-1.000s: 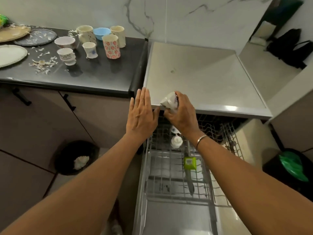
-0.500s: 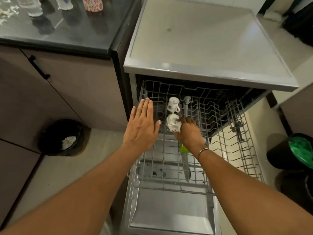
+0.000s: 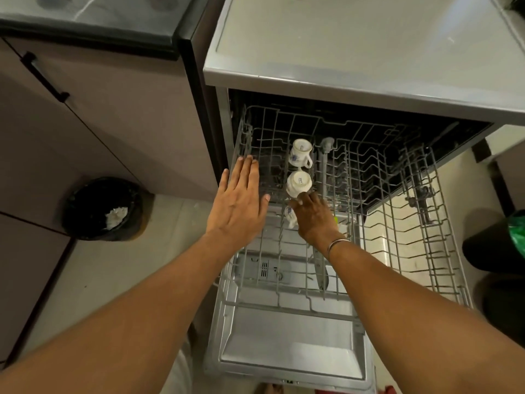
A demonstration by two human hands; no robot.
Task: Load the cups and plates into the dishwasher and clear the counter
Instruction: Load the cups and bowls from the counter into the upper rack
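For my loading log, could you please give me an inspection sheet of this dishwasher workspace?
Surface: upper rack pulled out above the open door; only the dark counter edge shows.
Job's things: far cup and middle cup upside down in the rack; third cup partly hidden by the right hand.
Clutter: nothing seen.
Hands: left hand flat over the rack's left edge; right hand appears to hold the third cup.
Cables: nothing seen.
Surroundings: black bin on the floor, left; green-bagged bin, right.

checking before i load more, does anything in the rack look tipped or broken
Nothing stands out. The far cup and middle cup sit upside down in the upper rack, no visible chips; the right hand holds a third cup.
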